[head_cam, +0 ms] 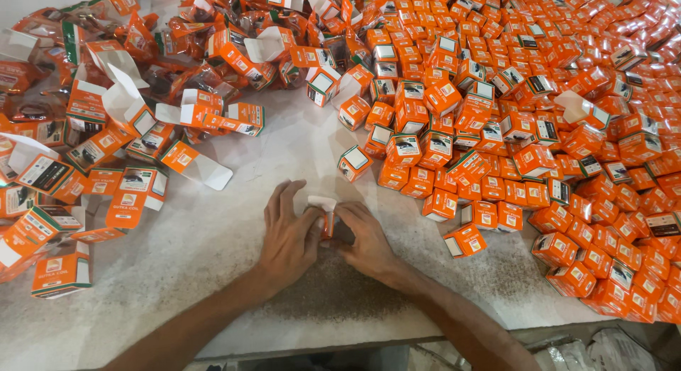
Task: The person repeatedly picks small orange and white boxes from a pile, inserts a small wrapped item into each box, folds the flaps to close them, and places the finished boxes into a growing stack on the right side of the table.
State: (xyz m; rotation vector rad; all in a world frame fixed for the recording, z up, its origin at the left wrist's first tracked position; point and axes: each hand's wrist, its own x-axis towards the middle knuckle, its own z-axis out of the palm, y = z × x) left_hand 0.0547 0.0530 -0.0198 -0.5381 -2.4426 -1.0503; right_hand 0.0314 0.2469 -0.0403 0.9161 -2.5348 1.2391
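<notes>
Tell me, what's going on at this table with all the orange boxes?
A person's left hand and right hand together hold one small orange carton on the pale table, its white flap up. To the right lies a big heap of closed cartons. To the left lie open cartons with flaps out, mixed with clear packets.

Most of the small orange box [328, 218] is hidden between the two hands: the left hand [289, 236] covers one side, the right hand [365, 240] the other, and only a strip with a white flap shows. Whether anything is inside cannot be told. The heap of closed boxes [567, 130] runs off the top and right edges. The open flat cartons [64, 165] are cut by the left edge. The worktop [213, 236] front is cut below.
</notes>
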